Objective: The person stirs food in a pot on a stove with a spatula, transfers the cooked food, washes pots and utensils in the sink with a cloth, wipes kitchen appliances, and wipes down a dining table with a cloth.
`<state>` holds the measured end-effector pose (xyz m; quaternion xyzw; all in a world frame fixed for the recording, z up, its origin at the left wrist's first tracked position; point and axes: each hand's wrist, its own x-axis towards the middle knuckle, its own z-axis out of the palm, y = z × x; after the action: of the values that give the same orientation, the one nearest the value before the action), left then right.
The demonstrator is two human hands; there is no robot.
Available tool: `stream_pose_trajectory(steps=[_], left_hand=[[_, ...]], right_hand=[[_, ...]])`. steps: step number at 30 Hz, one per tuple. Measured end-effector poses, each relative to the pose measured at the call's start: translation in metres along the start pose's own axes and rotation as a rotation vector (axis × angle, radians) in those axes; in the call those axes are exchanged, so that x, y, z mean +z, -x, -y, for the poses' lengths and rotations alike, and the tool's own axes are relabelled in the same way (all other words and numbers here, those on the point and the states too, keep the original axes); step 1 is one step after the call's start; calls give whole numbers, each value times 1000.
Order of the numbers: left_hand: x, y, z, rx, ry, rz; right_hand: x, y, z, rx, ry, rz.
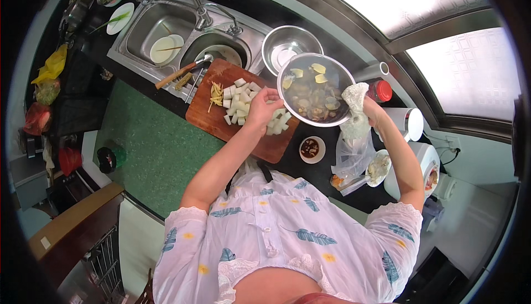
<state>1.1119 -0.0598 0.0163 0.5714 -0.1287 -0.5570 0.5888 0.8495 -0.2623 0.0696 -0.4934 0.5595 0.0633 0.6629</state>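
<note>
A steel bowl (317, 90) of liquid with yellowish slices and brown pieces is held between my hands. My right hand (373, 111) grips its right rim through a whitish cloth (355, 100). My left hand (265, 107) has its fingers at the bowl's left rim, above the wooden cutting board (207, 111). White chunks of a cut vegetable (239, 101) and thin yellow strips (216, 96) lie on the board. Behind the held bowl stands another steel bowl (286, 46), shiny inside. A small white bowl of dark sauce (312, 149) sits near my body.
A double steel sink (159, 26) holds light bowls; a wooden-handled utensil (178, 73) lies across its edge. At the right are a red-lidded jar (382, 91), a plastic bag (352, 154), a dish of pale food (378, 168) and a white appliance (415, 158). The window frame (398, 55) slopes behind.
</note>
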Motion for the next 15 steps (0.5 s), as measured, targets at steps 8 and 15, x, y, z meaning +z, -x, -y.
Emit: stream_pose_trajectory(steps=[8, 15], left_hand=[[-2, -13, 5, -34, 16, 12], [1, -14, 5, -32, 50, 11]], right_hand=[[-5, -7, -1, -6, -26, 28], [0, 4, 24, 45, 28, -6]])
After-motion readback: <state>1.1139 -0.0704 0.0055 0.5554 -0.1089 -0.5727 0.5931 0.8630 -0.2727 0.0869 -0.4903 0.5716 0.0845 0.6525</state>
